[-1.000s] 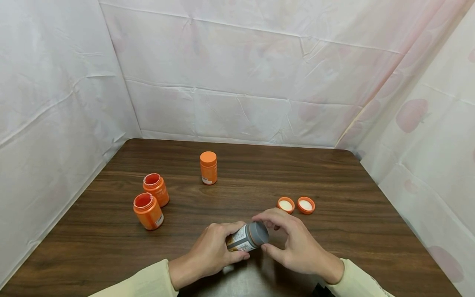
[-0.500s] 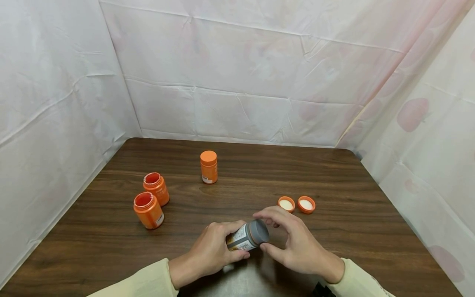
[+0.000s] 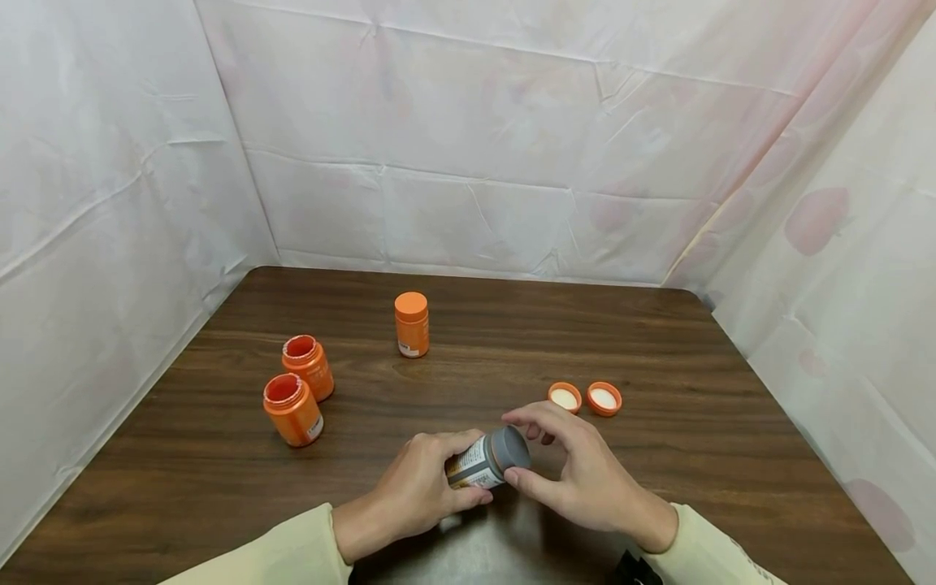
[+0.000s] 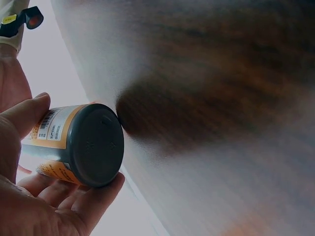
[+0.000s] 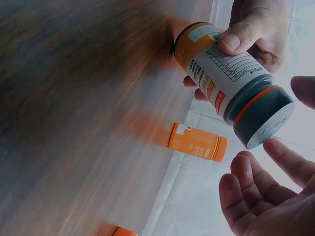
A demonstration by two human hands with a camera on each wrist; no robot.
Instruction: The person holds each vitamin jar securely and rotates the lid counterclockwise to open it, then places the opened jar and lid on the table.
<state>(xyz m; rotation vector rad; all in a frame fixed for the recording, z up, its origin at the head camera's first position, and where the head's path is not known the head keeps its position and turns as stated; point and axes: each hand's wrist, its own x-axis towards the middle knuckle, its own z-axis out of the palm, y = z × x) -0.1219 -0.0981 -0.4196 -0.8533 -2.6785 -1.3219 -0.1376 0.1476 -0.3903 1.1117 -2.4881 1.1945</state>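
My left hand [image 3: 417,491] grips a grey bottle [image 3: 471,463] with a white and orange label, its thumb on the near side. The bottle leans to the right, its grey cap [image 3: 510,448] on. In the left wrist view, the bottle's dark base [image 4: 98,145] faces the camera, its lower edge seemingly at the tabletop. My right hand [image 3: 588,475] is curved loosely around the cap. The right wrist view has its index fingertip [image 5: 271,143] at the cap's rim and the thumb apart from it.
Two uncapped orange bottles, the front one [image 3: 294,416] and the rear one [image 3: 314,370], stand at the left. A capped orange bottle [image 3: 412,329] stands farther back. Two orange caps, one left [image 3: 564,397] and one right [image 3: 604,398], lie with white insides up.
The right thumb has shifted slightly left, over the near edge of the grey cap. The left hand keeps its hold, and the view has tilted a little.
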